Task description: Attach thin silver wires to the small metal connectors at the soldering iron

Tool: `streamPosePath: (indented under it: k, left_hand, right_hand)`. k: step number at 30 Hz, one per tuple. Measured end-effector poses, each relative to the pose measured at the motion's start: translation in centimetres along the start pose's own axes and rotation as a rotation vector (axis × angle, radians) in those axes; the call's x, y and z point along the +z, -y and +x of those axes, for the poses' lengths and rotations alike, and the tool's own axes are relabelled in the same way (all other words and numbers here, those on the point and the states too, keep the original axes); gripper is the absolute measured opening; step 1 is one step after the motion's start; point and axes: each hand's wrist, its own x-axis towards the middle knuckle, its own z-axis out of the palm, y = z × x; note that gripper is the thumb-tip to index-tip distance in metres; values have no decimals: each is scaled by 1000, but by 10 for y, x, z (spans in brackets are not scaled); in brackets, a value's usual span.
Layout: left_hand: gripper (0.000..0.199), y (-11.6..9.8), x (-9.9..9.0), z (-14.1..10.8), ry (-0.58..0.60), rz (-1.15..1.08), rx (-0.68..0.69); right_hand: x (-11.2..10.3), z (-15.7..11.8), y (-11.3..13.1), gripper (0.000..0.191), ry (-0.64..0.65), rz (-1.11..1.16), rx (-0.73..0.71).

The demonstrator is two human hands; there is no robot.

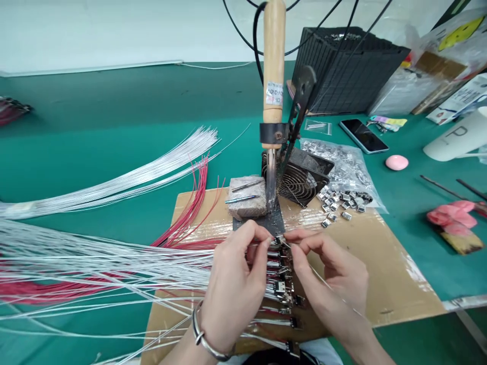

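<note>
The person's left hand [236, 284] pinched its fingers narrowly at the topmost of a row of small metal connectors [279, 289], which lay on cardboard [380, 284] below a soldering iron [273, 76]. The right hand [327, 274] held a thin white wire [335, 291] against it between narrow fingertips, white and red wires [114, 195] fanning out leftward.
</note>
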Motion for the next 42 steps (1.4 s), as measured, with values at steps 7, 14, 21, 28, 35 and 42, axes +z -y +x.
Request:
streamPosePath:
  k: [7,14,21,28,35,42]
  left_hand:
    - [26,14,-16,-41,-84,203,205]
    - [23,56,-123,-46,-210,637,204]
    - [31,122,-203,63,-93,1030,192]
    - [23,140,-175,127,15,1127,146]
    - [26,143,-174,146,-72,1032,9]
    - [28,126,-195,149,-292,706,-30]
  right_hand:
    - [-31,-4,-34,15,-202,-23,226]
    - [-49,2,-46,52,-214,602,416]
    - [-41,-4,-46,54,-162,480,402]
    - [-45,-3,-61,52,-101,430,344]
    - [-47,-6,-69,46,-93,399,349]
    - [-45,-6,-72,47,-83,343,321]
